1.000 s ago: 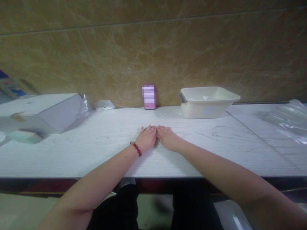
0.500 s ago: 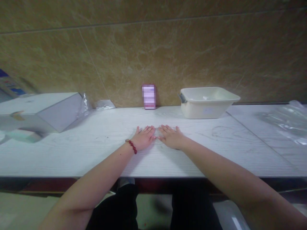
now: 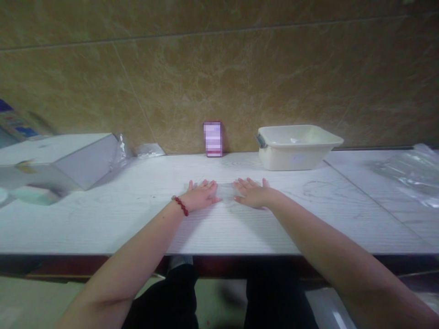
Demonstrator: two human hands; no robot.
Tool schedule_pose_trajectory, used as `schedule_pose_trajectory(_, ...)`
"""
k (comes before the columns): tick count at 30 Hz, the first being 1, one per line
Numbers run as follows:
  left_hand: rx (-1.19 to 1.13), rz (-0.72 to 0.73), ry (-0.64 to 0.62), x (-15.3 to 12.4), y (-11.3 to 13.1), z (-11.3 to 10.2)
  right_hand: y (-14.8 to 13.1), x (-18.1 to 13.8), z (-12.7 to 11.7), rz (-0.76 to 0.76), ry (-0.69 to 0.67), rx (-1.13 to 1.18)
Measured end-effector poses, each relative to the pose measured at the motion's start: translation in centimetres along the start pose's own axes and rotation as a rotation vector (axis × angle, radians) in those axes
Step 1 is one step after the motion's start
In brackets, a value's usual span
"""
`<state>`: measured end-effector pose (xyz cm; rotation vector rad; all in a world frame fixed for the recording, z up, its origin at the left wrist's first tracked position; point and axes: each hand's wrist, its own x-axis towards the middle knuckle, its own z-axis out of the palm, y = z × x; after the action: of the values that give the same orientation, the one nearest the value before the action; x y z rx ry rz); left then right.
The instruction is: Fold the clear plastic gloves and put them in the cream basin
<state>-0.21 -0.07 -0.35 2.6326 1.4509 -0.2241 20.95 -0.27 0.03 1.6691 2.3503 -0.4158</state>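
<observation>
Two hands lie palm-down on the white table (image 3: 103, 224): left hand (image 3: 200, 197) and right hand (image 3: 254, 195), fingers extended flat, slightly spread, gripping nothing. A faint clear plastic sheet (image 3: 225, 192) lies flat between the two sets of fingertips. Overlap beneath them cannot be determined. A cream basin (image 3: 298, 148) stands well behind.

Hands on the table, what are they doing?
A person has both palms flat on the white table, left hand and right hand a little apart, fingers spread. Something thin and clear may lie between them; it is too faint to tell. A cream tub and a small purple box stand behind, by the wall.
</observation>
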Motion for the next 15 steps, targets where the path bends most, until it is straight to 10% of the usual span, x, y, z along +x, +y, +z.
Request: schedule_pose_trajectory(15, -0.012, -0.016, -0.028, -0.6, -1.2, -1.0, 1.7, -1.2, -2.1, 0.058, -0.07, -0.011)
